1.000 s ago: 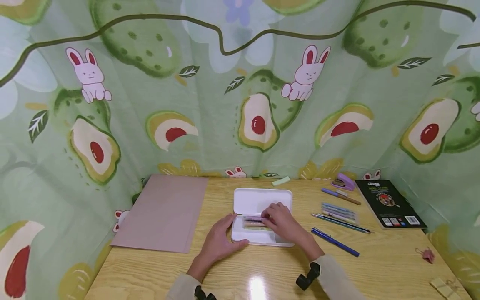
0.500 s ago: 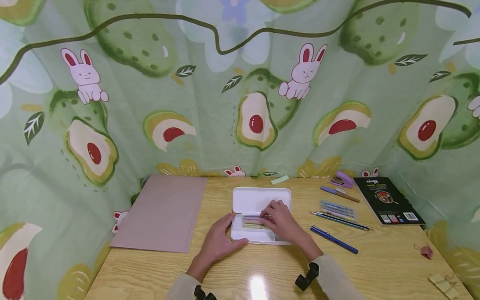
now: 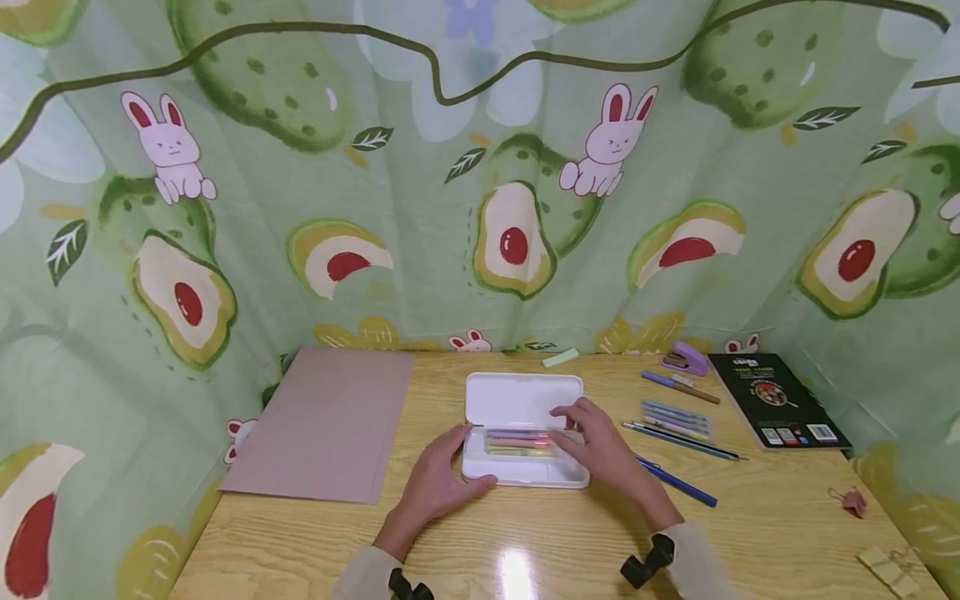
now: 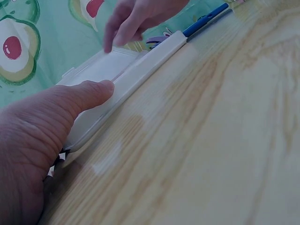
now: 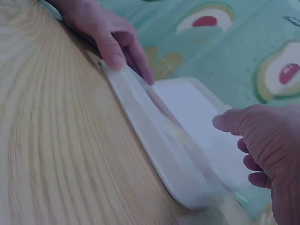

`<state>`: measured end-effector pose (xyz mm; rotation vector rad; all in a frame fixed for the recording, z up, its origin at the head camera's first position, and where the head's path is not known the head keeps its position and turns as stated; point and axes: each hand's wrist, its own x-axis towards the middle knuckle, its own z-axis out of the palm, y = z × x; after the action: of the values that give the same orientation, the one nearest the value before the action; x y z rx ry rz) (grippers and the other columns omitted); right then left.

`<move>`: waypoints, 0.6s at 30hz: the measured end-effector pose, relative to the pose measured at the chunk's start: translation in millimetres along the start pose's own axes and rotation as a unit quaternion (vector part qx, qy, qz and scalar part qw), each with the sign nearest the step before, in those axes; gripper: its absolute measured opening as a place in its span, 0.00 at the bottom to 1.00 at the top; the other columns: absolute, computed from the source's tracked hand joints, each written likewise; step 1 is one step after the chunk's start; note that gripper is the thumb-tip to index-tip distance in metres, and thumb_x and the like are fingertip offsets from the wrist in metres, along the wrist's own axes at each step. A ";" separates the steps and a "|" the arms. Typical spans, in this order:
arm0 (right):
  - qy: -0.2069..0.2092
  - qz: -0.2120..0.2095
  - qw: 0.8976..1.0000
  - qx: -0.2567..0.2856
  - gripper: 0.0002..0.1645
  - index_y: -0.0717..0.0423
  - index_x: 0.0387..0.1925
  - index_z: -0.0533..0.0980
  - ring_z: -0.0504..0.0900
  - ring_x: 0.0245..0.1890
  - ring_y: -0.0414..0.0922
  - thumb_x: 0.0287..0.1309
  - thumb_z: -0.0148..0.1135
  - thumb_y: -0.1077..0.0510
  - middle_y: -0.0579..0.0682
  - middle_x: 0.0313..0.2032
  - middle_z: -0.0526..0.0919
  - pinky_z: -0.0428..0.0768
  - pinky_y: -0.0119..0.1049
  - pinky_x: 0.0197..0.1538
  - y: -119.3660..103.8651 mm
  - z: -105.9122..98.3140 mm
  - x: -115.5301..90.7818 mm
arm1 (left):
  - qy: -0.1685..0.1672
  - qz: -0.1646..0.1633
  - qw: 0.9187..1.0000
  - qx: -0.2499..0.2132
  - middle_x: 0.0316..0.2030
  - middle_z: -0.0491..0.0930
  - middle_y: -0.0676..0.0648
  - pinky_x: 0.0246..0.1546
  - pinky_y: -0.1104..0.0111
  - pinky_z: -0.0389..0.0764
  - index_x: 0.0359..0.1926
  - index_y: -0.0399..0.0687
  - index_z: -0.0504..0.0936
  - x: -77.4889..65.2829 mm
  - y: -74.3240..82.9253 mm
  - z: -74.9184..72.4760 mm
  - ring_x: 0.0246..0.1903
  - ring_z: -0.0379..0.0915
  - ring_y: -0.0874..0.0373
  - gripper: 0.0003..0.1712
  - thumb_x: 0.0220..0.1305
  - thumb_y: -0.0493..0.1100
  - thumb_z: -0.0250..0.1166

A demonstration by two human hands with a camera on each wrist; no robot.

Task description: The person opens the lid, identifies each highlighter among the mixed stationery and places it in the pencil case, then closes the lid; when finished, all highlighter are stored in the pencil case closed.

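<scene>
A white pencil case (image 3: 491, 473) lies on the table with its lid (image 3: 517, 402) swung back. Several slim pastel-coloured pens in a clear sleeve (image 3: 517, 443) lie in its rear compartment. My left hand (image 3: 437, 477) holds the case's left end, thumb at the front edge and fingers toward the hinge side. Over the right part of the case hovers my right hand (image 3: 603, 450), fingers loosely bent and holding nothing. The right wrist view shows that hand's thumb (image 5: 229, 121) apart from the case.
A mauve folder (image 3: 322, 425) lies to the left. On the right are a blue pen (image 3: 678, 483), pencils (image 3: 682, 442), a pack of pens (image 3: 677, 419), markers (image 3: 681, 387), a purple stapler (image 3: 684, 360) and a black book (image 3: 776, 402). A pale green eraser-like block (image 3: 560, 358) lies behind the case.
My right hand has let go of the pen sleeve and moved up and right, its fingers loosening. The sleeve stays in the case. My left hand keeps its hold.
</scene>
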<state>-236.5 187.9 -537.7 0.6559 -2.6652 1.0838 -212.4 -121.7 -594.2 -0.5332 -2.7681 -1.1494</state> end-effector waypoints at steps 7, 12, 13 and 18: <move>0.064 0.020 0.998 -0.009 0.23 0.64 0.56 0.84 0.68 0.28 0.41 0.61 0.76 0.60 0.50 0.32 0.74 0.68 0.31 0.30 35.5 -43.9 -23.8 | 0.001 0.001 1.000 0.001 0.75 0.69 0.42 0.69 0.43 0.69 0.78 0.50 0.68 -0.5 -1.1 -0.6 0.74 0.64 0.42 0.59 0.54 0.75 0.73; 0.093 0.041 0.994 -0.024 0.24 0.65 0.58 0.82 0.67 0.27 0.38 0.61 0.75 0.62 0.55 0.38 0.75 0.68 0.32 0.28 62.7 -73.9 -35.7 | 0.005 0.004 1.000 0.006 0.75 0.69 0.43 0.69 0.43 0.70 0.78 0.50 0.67 -0.3 -2.1 -0.4 0.74 0.64 0.42 0.59 0.55 0.76 0.72; 0.100 0.039 0.994 -0.029 0.24 0.65 0.57 0.82 0.67 0.27 0.38 0.61 0.75 0.63 0.57 0.39 0.76 0.68 0.32 0.28 68.3 -79.3 -37.1 | 0.006 0.004 1.000 0.005 0.74 0.69 0.42 0.69 0.43 0.70 0.78 0.50 0.68 -0.1 -2.2 -0.2 0.73 0.65 0.42 0.59 0.55 0.76 0.72; 0.109 0.045 0.991 -0.065 0.22 0.69 0.54 0.82 0.66 0.29 0.39 0.59 0.75 0.66 0.61 0.42 0.74 0.67 0.32 0.27 94.9 -104.3 -42.5 | 0.001 0.000 1.000 -0.004 0.75 0.69 0.42 0.69 0.43 0.69 0.79 0.51 0.67 0.5 -2.0 1.1 0.74 0.64 0.42 0.59 0.54 0.75 0.73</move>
<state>-242.3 335.1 -535.7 0.3721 -2.5695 0.9348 -213.5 -122.1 -596.3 -0.5317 -2.7622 -1.1617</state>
